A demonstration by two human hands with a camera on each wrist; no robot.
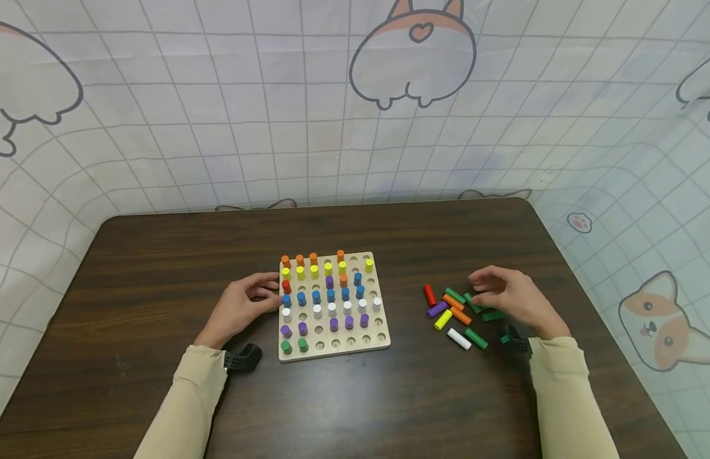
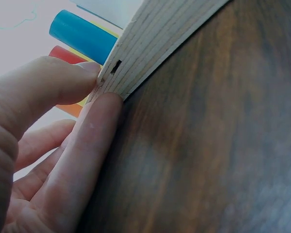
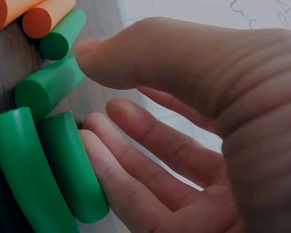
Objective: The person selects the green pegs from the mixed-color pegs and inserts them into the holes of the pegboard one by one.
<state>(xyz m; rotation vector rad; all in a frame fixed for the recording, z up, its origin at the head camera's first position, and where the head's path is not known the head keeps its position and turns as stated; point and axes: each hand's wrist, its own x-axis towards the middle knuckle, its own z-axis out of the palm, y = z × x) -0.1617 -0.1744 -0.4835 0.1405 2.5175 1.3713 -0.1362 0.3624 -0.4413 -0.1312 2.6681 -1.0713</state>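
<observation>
Fingers (image 2: 94,124) of your left hand (image 1: 240,309) lie straight and relaxed against the left edge of the wooden board (image 1: 383,341), the thumb tip and one fingertip touching the layered side of the wood where it meets the desk (image 1: 160,268). They grasp nothing; pressed there, they look placed to keep the board from sliding. Just beyond those fingertips stand the nearest pegs, a red peg (image 1: 286,287) and a blue peg (image 1: 286,300). Past them the upright pegs run in colour rows: orange and yellow farthest from you, then blue, white, purple, and two green ones at the near left corner. Many holes on the near side are unfilled.

To the right of the board, well apart from it, loose pegs lie flat on the desk in a small heap: a red one (image 1: 429,294), purple, yellow, orange, white (image 1: 459,338) and a green peg (image 1: 476,338).

Your right hand (image 1: 512,299) hovers arched over the right end of that heap, fingers (image 3: 150,141) loosely curved and thumb above them, clenched on nothing. Green pegs (image 3: 63,165) lie side by side just at the fingertips, one touching a finger's side, another under the thumb tip. The hand looks set to close on one, though none is lifted or pinched yet.
</observation>
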